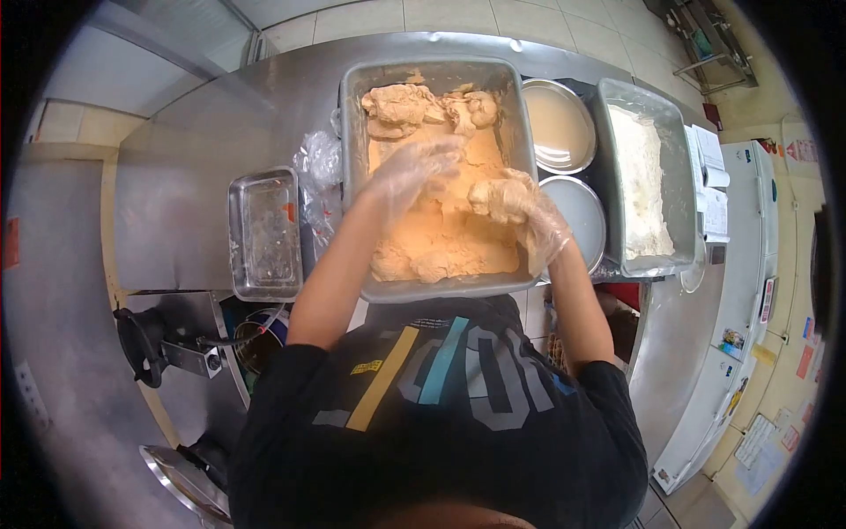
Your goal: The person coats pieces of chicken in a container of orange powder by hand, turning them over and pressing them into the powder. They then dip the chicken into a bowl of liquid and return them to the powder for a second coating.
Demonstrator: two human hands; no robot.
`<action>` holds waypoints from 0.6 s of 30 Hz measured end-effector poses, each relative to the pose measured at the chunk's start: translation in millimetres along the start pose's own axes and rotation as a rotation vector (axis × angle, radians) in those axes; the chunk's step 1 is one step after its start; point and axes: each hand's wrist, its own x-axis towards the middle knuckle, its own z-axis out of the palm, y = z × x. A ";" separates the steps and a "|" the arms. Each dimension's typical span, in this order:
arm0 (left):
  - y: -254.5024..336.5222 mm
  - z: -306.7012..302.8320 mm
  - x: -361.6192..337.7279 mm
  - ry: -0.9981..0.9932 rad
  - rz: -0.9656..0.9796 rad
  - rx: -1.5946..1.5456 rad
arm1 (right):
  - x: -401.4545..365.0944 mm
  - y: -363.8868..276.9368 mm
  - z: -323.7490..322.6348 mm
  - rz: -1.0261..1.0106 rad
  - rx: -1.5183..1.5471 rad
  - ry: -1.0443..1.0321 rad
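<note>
A deep grey tub holds orange-tinted flour with coated meat pieces heaped at its far end and more along its near edge. My right hand, in a clear plastic glove, is closed round a flour-coated piece above the right half of the tub. My left hand, also gloved, is over the left-middle of the flour with its fingers stretched apart and slightly blurred. Nothing shows in it.
Right of the tub stand a round pan of tan liquid, a second round pan and a tub of white flour. On the left are crumpled plastic and a metal tray. Papers lie far right.
</note>
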 end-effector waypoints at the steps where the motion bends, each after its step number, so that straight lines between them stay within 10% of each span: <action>1: -9.4 0.9 -7.3 0.011 -0.016 -0.025 | -0.2 2.8 10.8 0.020 0.076 0.064; 5: -64.1 3.5 -5.2 0.004 0.082 0.181 | 11.4 26.0 21.4 -0.043 0.312 0.169; 12: -79.2 59.6 27.3 -0.306 0.137 1.455 | -24.9 21.1 10.3 -0.098 0.238 -0.064; 18: -85.7 79.7 46.7 -0.369 0.190 1.674 | -40.3 37.7 -18.2 -0.119 0.177 0.210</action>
